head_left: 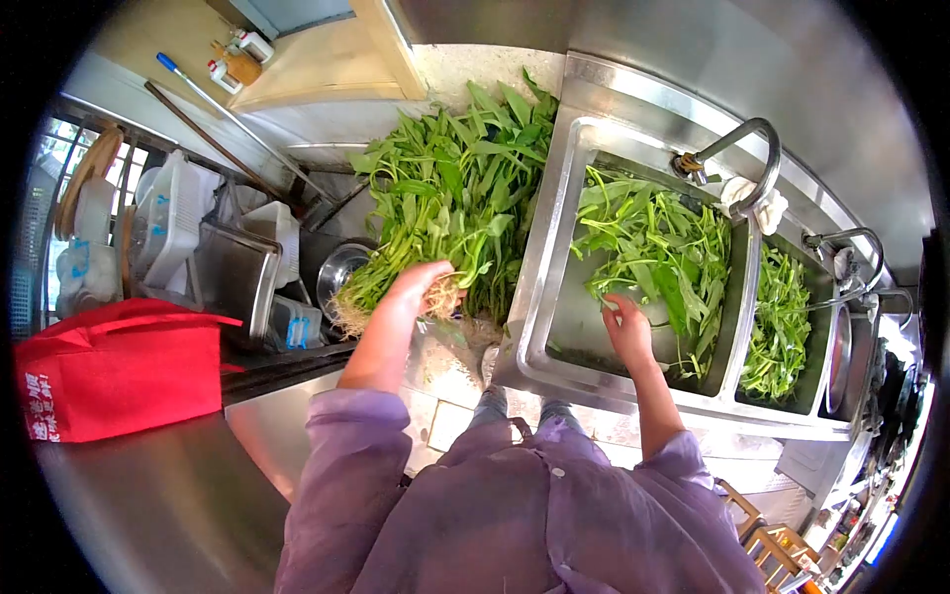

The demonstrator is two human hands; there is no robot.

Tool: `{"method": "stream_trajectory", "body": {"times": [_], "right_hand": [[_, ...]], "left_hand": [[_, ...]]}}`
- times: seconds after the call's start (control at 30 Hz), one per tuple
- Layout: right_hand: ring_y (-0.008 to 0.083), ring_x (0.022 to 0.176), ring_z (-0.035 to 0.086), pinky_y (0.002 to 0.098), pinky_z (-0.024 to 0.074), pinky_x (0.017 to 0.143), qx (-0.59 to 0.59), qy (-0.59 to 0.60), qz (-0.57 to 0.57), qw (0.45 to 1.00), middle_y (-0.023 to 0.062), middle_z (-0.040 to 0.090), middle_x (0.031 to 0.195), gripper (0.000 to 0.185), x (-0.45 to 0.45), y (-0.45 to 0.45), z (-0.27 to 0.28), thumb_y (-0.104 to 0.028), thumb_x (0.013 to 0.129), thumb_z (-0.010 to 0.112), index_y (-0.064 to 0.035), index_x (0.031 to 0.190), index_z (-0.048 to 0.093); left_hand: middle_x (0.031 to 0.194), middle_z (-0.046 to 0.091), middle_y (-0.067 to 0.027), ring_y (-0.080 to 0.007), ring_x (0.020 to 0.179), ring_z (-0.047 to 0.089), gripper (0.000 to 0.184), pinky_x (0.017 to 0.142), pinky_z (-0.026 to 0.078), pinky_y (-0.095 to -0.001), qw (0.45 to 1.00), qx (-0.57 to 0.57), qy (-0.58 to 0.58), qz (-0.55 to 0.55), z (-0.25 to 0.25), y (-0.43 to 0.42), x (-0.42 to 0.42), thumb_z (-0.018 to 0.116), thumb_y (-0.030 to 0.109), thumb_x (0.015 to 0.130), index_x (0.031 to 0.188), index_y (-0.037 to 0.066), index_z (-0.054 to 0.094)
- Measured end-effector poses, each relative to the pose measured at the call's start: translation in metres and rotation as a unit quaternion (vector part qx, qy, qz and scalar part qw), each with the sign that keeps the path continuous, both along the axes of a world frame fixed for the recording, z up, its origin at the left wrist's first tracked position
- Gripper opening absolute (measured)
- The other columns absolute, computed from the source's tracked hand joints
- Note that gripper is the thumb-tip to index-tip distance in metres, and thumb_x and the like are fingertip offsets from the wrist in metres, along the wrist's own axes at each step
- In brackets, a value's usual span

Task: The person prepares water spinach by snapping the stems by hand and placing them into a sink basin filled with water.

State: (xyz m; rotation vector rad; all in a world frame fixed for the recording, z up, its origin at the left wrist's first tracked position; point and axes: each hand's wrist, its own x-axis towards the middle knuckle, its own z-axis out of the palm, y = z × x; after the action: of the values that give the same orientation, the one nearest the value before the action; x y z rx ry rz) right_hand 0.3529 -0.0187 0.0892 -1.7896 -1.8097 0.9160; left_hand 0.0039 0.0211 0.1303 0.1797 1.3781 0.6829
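My left hand (427, 285) is closed round the root end of some water spinach (460, 183) in the large heap left of the sink. Pale, stringy roots show below its fingers. Over the left basin of the steel sink (539, 337), my right hand (626, 325) hangs with its fingers loosely curled and apart. Its fingertips are at the near edge of the cut greens (653, 247) lying in that basin; I cannot tell whether they touch a leaf.
More greens (777, 332) fill the second basin. A curved faucet (762, 148) with a white cloth (754, 203) arches over the divider. To the left are a metal bowl (343, 269), white plastic baskets (173, 223), a red fabric item (124, 371) and a long blue-tipped handle (223, 107).
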Motion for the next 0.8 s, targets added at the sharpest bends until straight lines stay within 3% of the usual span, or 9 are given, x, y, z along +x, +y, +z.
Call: {"method": "stream_trajectory", "body": {"times": [0.07, 0.13, 0.2, 0.27, 0.37, 0.43, 0.57, 0.67, 0.8], "right_hand": [[0.0234, 0.070, 0.060, 0.0322, 0.0469, 0.062, 0.041, 0.079, -0.009, 0.996, 0.0108, 0.059, 0.092, 0.024, -0.029, 0.010, 0.012, -0.017, 0.078, 0.054, -0.0074, 0.099, 0.056], [0.0196, 0.067, 0.060, 0.0304, 0.0468, 0.058, -0.006, 0.127, 0.047, 0.991, 0.0117, 0.060, 0.090, 0.027, -0.073, 0.015, 0.026, -0.022, 0.078, 0.055, -0.0058, 0.099, 0.056], [0.0159, 0.068, 0.059, 0.0281, 0.0463, 0.058, -0.228, 0.244, 0.059, 0.941, 0.0100, 0.060, 0.091, 0.033, -0.125, 0.020, 0.044, -0.028, 0.079, 0.056, -0.0036, 0.101, 0.055], [0.0132, 0.068, 0.057, 0.0266, 0.0449, 0.059, -0.331, 0.308, 0.059, 0.890, 0.0062, 0.060, 0.087, 0.037, -0.163, 0.021, 0.045, -0.031, 0.077, 0.059, -0.0012, 0.098, 0.055], [0.0116, 0.067, 0.055, 0.0249, 0.0433, 0.058, -0.345, 0.405, 0.048, 0.845, 0.0026, 0.058, 0.083, 0.031, -0.190, 0.026, 0.027, -0.026, 0.077, 0.061, -0.0009, 0.094, 0.055], [0.0104, 0.066, 0.054, 0.0243, 0.0427, 0.057, -0.334, 0.431, 0.028, 0.838, 0.0020, 0.057, 0.081, 0.028, -0.196, 0.020, 0.022, -0.024, 0.076, 0.062, -0.0013, 0.092, 0.054], [0.0087, 0.065, 0.053, 0.0216, 0.0413, 0.055, -0.301, 0.468, 0.004, 0.831, 0.0025, 0.057, 0.078, 0.021, -0.196, 0.007, 0.000, -0.018, 0.077, 0.061, -0.0018, 0.089, 0.054], [0.0091, 0.063, 0.054, 0.0213, 0.0414, 0.054, -0.279, 0.453, -0.011, 0.847, 0.0036, 0.058, 0.075, 0.019, -0.189, 0.001, 0.012, -0.018, 0.078, 0.058, -0.0023, 0.088, 0.055], [0.0091, 0.060, 0.054, 0.0227, 0.0428, 0.052, -0.302, 0.459, -0.026, 0.835, 0.0044, 0.059, 0.072, 0.021, -0.172, -0.003, 0.043, -0.021, 0.080, 0.055, -0.0012, 0.086, 0.056]], "left_hand": [[0.081, 0.058, -0.0184, -0.0319, 0.078, 0.060, 0.020, 0.072, 0.051, -0.0428, 0.999, -0.006, -0.052, 0.003, 0.022, -0.005, -0.012, 0.052, 0.013, 0.080, 0.087, -0.005, 0.050], [0.082, 0.058, -0.0178, -0.0312, 0.076, 0.060, 0.023, 0.069, 0.051, -0.0418, 0.996, 0.002, -0.086, -0.017, 0.038, -0.014, -0.014, 0.055, 0.012, 0.079, 0.092, -0.006, 0.049], [0.081, 0.058, -0.0167, -0.0303, 0.073, 0.061, 0.027, 0.065, 0.052, -0.0395, 0.999, 0.013, -0.047, -0.009, 0.046, -0.027, -0.006, 0.060, 0.012, 0.076, 0.093, -0.006, 0.049], [0.079, 0.058, -0.0168, -0.0294, 0.068, 0.061, 0.034, 0.059, 0.052, -0.0374, 0.996, 0.081, -0.028, 0.031, 0.041, -0.043, 0.000, 0.061, 0.005, 0.073, 0.100, -0.003, 0.044], [0.076, 0.059, -0.0105, -0.0228, 0.062, 0.058, 0.031, 0.055, 0.050, -0.0354, 0.995, 0.077, -0.012, 0.061, 0.006, -0.064, -0.010, 0.062, 0.012, 0.074, 0.100, 0.001, 0.048], [0.081, 0.060, -0.0092, -0.0177, 0.053, 0.052, 0.023, 0.050, 0.043, -0.0288, 0.984, 0.036, -0.157, 0.074, 0.001, -0.077, -0.012, 0.060, 0.021, 0.077, 0.092, 0.006, 0.053], [0.077, 0.059, -0.0062, -0.0153, 0.052, 0.049, 0.019, 0.048, 0.039, -0.0268, 0.974, 0.015, -0.188, 0.125, -0.008, -0.087, 0.001, 0.057, 0.025, 0.080, 0.089, 0.009, 0.054], [0.068, 0.056, -0.0042, -0.0134, 0.050, 0.048, 0.017, 0.044, 0.037, -0.0266, 0.986, 0.060, -0.102, 0.115, -0.015, -0.085, 0.010, 0.055, 0.024, 0.081, 0.084, 0.007, 0.054], [0.060, 0.051, -0.0014, -0.0103, 0.048, 0.047, 0.012, 0.042, 0.037, -0.0233, 0.970, 0.205, 0.049, 0.121, 0.041, -0.091, 0.020, 0.057, 0.017, 0.080, 0.078, 0.007, 0.054]]}}
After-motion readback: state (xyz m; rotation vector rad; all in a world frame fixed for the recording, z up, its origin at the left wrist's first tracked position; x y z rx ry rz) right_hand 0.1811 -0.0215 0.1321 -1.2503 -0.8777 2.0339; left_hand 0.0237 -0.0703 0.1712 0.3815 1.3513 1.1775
